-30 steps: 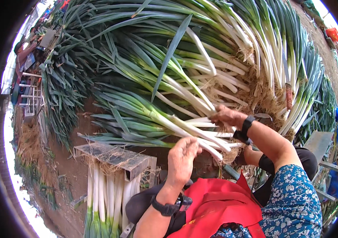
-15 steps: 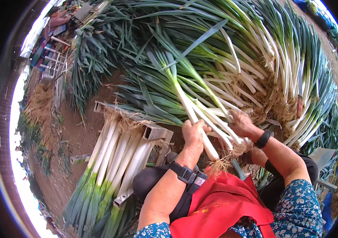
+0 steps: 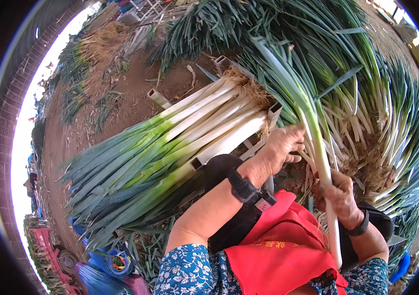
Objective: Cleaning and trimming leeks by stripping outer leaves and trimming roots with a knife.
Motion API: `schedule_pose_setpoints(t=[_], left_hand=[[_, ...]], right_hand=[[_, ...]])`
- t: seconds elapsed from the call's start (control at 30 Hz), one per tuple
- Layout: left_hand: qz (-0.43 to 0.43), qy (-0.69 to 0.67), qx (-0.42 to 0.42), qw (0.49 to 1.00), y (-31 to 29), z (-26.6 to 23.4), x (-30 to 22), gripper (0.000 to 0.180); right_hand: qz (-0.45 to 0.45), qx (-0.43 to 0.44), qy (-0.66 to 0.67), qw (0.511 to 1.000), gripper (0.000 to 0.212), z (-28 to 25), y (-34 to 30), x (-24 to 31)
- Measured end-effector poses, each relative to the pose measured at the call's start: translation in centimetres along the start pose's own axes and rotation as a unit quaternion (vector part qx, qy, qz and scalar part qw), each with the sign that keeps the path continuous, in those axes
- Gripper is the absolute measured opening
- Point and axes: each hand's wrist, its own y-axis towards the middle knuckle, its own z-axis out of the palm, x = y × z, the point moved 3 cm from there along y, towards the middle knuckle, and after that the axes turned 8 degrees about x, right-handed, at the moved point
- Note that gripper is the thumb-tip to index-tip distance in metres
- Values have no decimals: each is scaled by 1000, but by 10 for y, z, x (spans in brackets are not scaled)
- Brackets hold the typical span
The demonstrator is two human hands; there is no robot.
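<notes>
My right hand point(image 3: 342, 194) is closed round the pale stalk of a large green onion point(image 3: 323, 164). It stands at a slant before me, its white lower end over my red apron point(image 3: 283, 246) and its green leaves pointing away. My left hand point(image 3: 285, 145) is beside the upper stalk, fingers apart and reaching toward it; whether they touch is unclear. To the left, a bundle of green onions point(image 3: 204, 123) lies across a metal frame point(image 3: 274, 115), roots toward me and leaves to the far left.
A big heap of green onions point(image 3: 361, 108) spreads ahead and right, with tangled roots point(image 3: 366, 162) on the near side. Bare soil point(image 3: 135, 93) shows beyond the bundle. Blue bags point(image 3: 101, 278) and a red crate-like thing point(image 3: 47, 250) are at lower left.
My view has swung left. The several stalks between my hands have given way to one green onion in my right hand. My left hand has let go of its stalk.
</notes>
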Motion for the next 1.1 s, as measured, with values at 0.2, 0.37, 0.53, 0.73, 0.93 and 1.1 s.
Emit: schedule_pose_setpoints(t=[0.2,0.37,0.53,0.73,0.93,1.1], left_hand=[[300,-257,105,913,-102,-44,-105,27],[549,-85,-130,822,-227,-131,-129,38],[354,72,-280,890,-258,-178,-96,39],[203,769,-402,452,-201,-196,-113,37],[50,796,-321,510,-138,-305,-126,33],[40,828,-282,484,-139,-340,-104,38]], right_hand=[[-84,243,-209,944,37,89,28,54],[-339,208,-460,794,41,116,122,63],[-504,146,-465,713,30,169,246,82],[-313,202,-495,785,28,155,407,34],[-286,123,-710,631,18,156,454,15],[-254,125,-553,783,25,164,452,-4]])
